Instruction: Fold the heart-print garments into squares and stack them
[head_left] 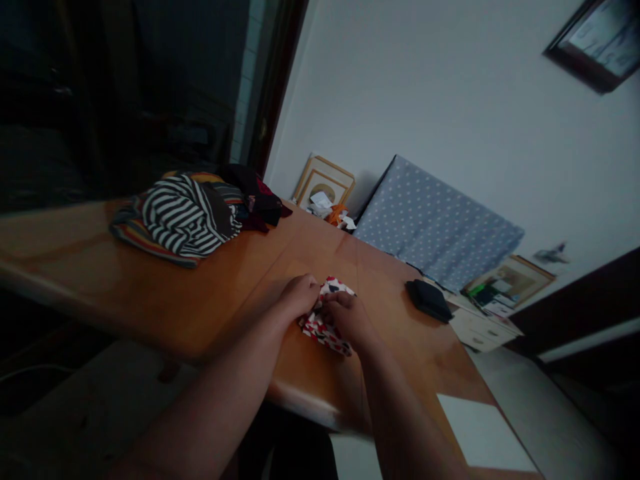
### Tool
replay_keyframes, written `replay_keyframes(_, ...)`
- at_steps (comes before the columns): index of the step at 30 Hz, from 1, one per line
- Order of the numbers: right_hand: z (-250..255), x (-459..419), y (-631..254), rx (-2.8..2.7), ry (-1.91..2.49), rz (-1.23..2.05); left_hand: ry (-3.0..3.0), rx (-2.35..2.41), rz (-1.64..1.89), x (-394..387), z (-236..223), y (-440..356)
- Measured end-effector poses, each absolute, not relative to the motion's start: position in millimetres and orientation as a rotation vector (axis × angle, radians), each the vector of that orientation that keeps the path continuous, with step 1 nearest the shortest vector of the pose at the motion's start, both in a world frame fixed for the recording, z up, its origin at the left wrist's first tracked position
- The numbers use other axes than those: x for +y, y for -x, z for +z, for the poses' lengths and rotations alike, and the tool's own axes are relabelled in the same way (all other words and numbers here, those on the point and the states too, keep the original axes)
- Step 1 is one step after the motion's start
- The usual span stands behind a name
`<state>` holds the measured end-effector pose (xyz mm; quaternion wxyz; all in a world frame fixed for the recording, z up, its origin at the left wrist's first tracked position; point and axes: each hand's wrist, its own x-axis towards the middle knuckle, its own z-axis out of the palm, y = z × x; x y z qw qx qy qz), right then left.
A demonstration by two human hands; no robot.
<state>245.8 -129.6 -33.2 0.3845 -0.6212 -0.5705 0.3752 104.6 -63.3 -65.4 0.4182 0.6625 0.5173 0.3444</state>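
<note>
A small piece of white cloth (327, 337) with a red and dark print lies bunched on the wooden table, near its front edge. My left hand (301, 295) is closed at the cloth's left side, its fingers curled against the fabric. From the right, my right hand (346, 315) pinches the middle of the cloth between thumb and fingers. Parts of the fabric are hidden under both hands. Whether the cloth is a garment or a plain piece I cannot make out.
A heap of striped clothes (187, 217) sits on the table (250, 280) at the left, dark garments behind it. To the right lie a folded black item (429, 300) and a white sheet (485, 432). A dotted blue cover (435, 223) stands beyond the far edge.
</note>
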Motion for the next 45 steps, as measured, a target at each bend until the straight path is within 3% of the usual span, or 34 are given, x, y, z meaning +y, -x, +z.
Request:
replay_keyframes(5, -33, -137, -252, -1.473, 1.527, 0.924, -1.771, 1.255, 0.918, -65, -63, -105)
replay_keyframes(12, -32, -134, -267, -1.810, 1.529, 0.232, -1.867, 1.322, 0.961, -61, -73, -109)
replay_keyframes(18, -38, -127, -254, -2.293, 1.693, 0.094, -1.834, 1.384, 0.985, -59, -71, -107)
replay_keyframes(25, -44, -128, -247, -2.387, 1.796, 0.094, -1.823, 1.471, 0.936, -59, -65, -106)
replay_keyframes(31, -45, -121, -253, -2.271, 1.655, 0.301, -1.937, 1.363, 1.196, -67, -64, -109)
replay_keyframes(35, -36, -125, -271, -1.697, 1.463, 0.564, -2.130, 1.129, 1.414, -87, -43, -114)
replay_keyframes(40, -31, -162, -297, -0.881, 1.366, 0.698, -2.341, 0.998, 1.084, -112, -19, -116)
replay_keyframes(45, -38, -201, -306, -0.665, 1.382, 1.036, -2.496, 0.880, 0.784, -130, -32, -107)
